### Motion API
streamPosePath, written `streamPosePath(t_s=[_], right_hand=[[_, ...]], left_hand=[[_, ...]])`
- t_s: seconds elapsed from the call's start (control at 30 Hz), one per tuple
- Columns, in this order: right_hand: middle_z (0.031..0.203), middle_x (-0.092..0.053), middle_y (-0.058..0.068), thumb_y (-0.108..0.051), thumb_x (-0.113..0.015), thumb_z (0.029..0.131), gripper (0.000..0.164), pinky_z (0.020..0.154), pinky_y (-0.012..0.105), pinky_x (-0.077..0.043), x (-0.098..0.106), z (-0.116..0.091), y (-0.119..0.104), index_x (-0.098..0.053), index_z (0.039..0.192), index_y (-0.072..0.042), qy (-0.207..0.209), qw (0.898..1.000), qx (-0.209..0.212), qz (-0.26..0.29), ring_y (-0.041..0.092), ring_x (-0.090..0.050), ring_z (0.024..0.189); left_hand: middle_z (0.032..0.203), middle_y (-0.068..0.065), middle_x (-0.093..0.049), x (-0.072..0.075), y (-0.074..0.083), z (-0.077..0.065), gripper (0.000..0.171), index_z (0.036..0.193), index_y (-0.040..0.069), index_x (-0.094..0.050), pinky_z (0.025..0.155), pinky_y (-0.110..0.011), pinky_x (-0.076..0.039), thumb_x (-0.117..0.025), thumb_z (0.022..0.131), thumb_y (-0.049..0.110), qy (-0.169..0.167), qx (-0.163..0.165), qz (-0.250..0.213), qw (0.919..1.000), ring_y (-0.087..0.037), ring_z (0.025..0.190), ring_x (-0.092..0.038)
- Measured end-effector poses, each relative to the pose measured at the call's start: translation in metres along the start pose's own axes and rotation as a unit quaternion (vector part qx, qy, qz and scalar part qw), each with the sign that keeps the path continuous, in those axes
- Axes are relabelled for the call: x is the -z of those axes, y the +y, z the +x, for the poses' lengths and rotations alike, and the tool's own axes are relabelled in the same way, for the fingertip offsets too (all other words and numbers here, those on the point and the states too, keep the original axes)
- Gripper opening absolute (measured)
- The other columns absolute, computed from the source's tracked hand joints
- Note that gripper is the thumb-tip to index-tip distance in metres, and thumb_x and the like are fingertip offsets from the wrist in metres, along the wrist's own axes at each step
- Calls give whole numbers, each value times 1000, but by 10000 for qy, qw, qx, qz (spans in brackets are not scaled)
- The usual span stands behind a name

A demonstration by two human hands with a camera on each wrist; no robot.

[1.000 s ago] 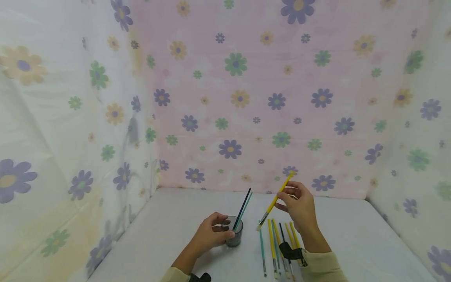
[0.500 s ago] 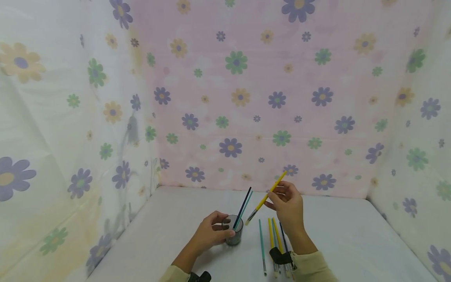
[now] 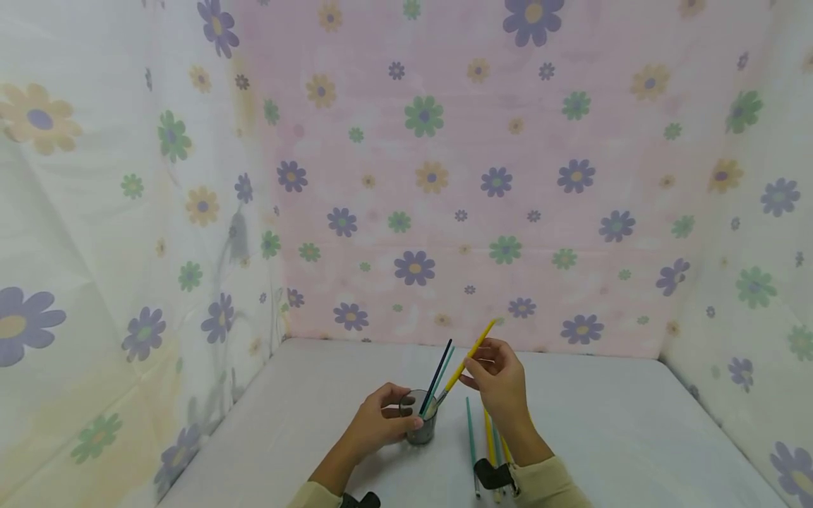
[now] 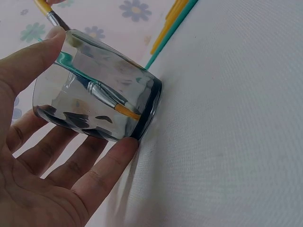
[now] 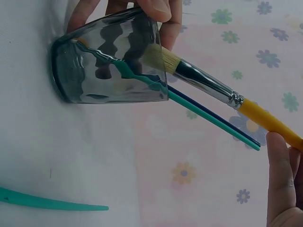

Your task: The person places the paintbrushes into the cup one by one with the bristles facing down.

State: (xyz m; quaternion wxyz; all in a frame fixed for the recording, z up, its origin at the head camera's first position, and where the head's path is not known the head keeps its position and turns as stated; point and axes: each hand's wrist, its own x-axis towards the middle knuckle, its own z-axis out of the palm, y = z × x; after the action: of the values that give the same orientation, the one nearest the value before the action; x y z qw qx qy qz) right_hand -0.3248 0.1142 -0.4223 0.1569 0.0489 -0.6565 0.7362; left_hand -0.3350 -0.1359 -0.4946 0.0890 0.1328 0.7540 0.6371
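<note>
A smoky clear glass stands on the white table, gripped around its left side by my left hand. Inside it lean a dark blue paintbrush and a teal paintbrush, bristles down. My right hand pinches a yellow paintbrush by its handle, tilted with the bristles downward. In the right wrist view its pale bristles are at the glass's mouth, with the tip just within the rim. The left wrist view shows an orange bristle tip near the glass's base.
Several more paintbrushes lie side by side on the table below my right hand, among them a teal one and a yellow one. My right forearm covers part of this row. Flower-patterned sheets enclose the table's back and sides.
My right hand has moved left and slightly down with the yellow paintbrush, bringing its bristles from beside the glass to its mouth. My left hand and the glass have stayed in place.
</note>
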Motion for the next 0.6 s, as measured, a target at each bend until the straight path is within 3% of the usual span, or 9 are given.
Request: streamPosePath(t_s=[0.27,0.6], right_hand=[[116,-61,20,1,-73,93,37,77,41,-65,-5,0,8,-58,126,-9,-26,10000,-29,88,29,-69,99],[115,-62,18,0,-73,94,35,78,37,-65,-13,-2,18,-58,126,-5,-145,9995,-209,-212,29,-69,99]], left_hand=[[140,-18,-61,0,-1,1,70,137,8,-56,82,-43,-65,-90,81,31,25,37,123,9999,-34,122,-66],[139,-17,-63,0,-1,2,67,136,10,-58,80,-42,-65,-90,82,33,28,62,149,9999,-31,120,-67]])
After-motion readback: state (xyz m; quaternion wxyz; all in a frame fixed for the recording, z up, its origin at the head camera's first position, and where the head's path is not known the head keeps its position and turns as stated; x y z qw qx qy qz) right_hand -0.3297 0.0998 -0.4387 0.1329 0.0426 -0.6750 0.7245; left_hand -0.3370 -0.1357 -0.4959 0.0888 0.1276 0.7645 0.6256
